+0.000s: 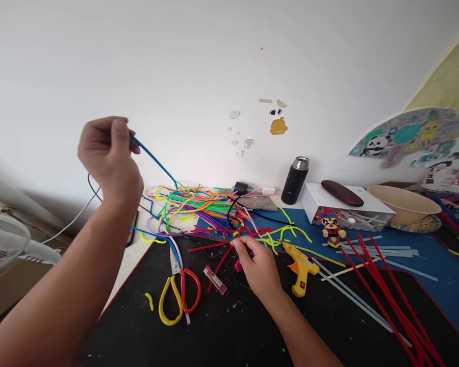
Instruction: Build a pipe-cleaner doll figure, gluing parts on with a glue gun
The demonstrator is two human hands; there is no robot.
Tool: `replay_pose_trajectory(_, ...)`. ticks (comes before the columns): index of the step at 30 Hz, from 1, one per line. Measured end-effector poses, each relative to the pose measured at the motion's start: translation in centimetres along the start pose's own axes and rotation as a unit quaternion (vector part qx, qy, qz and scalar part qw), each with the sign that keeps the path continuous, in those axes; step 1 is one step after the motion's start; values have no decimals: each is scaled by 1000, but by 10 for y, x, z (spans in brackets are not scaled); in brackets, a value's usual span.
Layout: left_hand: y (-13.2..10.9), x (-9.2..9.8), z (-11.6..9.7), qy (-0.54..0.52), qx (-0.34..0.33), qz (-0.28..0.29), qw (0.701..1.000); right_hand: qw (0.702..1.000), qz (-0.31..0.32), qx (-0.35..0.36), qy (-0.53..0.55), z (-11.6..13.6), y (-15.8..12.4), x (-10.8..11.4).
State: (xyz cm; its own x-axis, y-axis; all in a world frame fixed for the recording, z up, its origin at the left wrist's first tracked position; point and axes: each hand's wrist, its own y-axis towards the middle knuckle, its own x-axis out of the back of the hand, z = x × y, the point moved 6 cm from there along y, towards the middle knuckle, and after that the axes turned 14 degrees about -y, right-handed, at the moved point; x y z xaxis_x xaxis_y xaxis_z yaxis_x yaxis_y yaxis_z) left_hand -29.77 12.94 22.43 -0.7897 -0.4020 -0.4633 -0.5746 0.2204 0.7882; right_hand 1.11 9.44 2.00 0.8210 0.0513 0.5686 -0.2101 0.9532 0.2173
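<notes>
My left hand (112, 148) is raised at the left, in front of the wall, with thumb and fingers closed on a blue pipe cleaner (155, 159). The pipe cleaner slants down to the right, its lower end at a pile of many-coloured pipe cleaners (202, 206). Low over the black mat is my right hand (258, 262), thumb and forefinger pinched near the red pipe cleaners (210, 246). What it holds, if anything, I cannot make out. A small pink object, partly hidden, shows beside its fingers. Scissors (176, 293) with yellow and red handles and a red lighter (215, 280) lie left of it.
Right of my right hand lies a yellow glue gun (301, 267). Behind stand a black flask (295, 181) and a white box (309, 204), with a small figurine (332, 229) in front. Glue sticks and red pipe cleaners (401, 300) lie at right. A fan (7, 250) stands at left.
</notes>
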Motion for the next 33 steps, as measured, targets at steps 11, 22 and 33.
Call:
replay_pose_trajectory(11, -142, 29, 61, -224, 551, -174, 785, 988, -38, -45, 140, -11, 5, 0)
replay_pose_trajectory(22, -217, 24, 63, -247, 607, -87, 751, 956, 89, -66, 273, 24, 5, -16)
replay_pose_trajectory(33, -232, 47, 50, -142, 643, -44, 751, 879, 273, -199, 336, 2, -22, -73)
